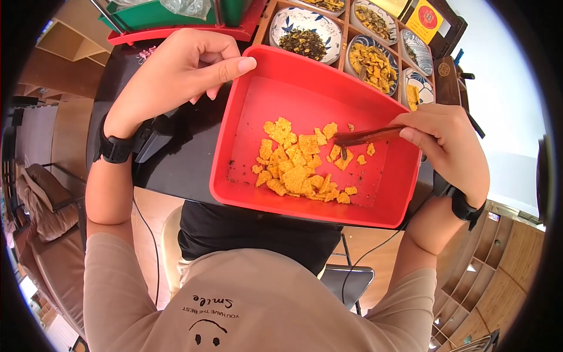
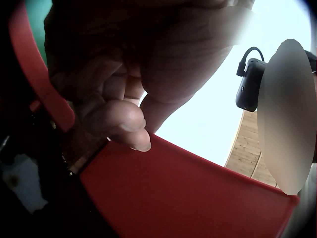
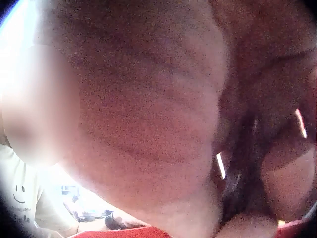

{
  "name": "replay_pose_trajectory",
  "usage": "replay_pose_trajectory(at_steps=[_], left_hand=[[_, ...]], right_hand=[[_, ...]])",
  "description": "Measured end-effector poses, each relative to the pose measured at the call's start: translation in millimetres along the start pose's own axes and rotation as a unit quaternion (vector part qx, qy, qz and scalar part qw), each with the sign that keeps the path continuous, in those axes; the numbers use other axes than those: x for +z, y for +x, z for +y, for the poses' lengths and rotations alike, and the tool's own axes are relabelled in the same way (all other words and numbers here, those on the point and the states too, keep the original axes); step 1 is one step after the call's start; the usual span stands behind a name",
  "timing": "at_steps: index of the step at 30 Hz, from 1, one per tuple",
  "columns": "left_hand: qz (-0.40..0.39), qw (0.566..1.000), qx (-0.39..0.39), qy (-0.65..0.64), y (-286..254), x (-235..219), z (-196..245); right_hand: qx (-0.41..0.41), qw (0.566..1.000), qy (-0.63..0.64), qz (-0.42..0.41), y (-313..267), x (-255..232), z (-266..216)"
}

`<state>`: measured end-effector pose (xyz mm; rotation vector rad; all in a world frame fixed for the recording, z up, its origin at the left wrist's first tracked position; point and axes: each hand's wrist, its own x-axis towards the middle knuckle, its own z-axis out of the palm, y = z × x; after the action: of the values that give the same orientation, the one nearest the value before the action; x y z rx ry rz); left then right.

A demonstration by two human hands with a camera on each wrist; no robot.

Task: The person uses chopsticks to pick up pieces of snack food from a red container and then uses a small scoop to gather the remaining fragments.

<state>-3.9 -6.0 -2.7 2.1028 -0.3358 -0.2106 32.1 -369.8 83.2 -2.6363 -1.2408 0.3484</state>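
A red plastic tray (image 1: 375, 202) holds a heap of orange-yellow crisp pieces (image 1: 296, 173), with dark crumbs on its floor. At its upper left corner, my left hand (image 1: 185, 73) grips the rim, thumb on top and fingers curled against the outer side. The left wrist view shows those fingertips (image 2: 133, 116) right at the tray's wall. Over the tray's right side, my right hand (image 1: 448, 146) holds a slim dark brown wooden utensil (image 1: 375, 135), its far end pointing left beside the heap. In the right wrist view the palm hides most of this utensil (image 3: 242, 193).
Behind the tray, a wooden compartment box (image 1: 346, 23) holds several patterned bowls, including a blue-and-white bowl (image 1: 305, 35) of dark flakes. A green container (image 1: 158, 17) stands at the back left. The black table (image 1: 176, 167) extends left of the tray.
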Motion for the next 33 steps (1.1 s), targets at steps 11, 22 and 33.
replay_pose_trajectory(at_steps=[11,22,33], left_hand=[[-0.002,1.0,0.0,0.001,0,-1,0],[-0.021,1.0,0.001,0.011,0,-4,1],[-0.004,1.0,-0.004,-0.002,0,-1,-1]], right_hand=[[-0.003,0.999,-0.005,0.039,4,10,5],[-0.047,0.999,-0.009,0.024,8,13,-6],[-0.102,0.995,0.01,-0.006,3,1,-4]])
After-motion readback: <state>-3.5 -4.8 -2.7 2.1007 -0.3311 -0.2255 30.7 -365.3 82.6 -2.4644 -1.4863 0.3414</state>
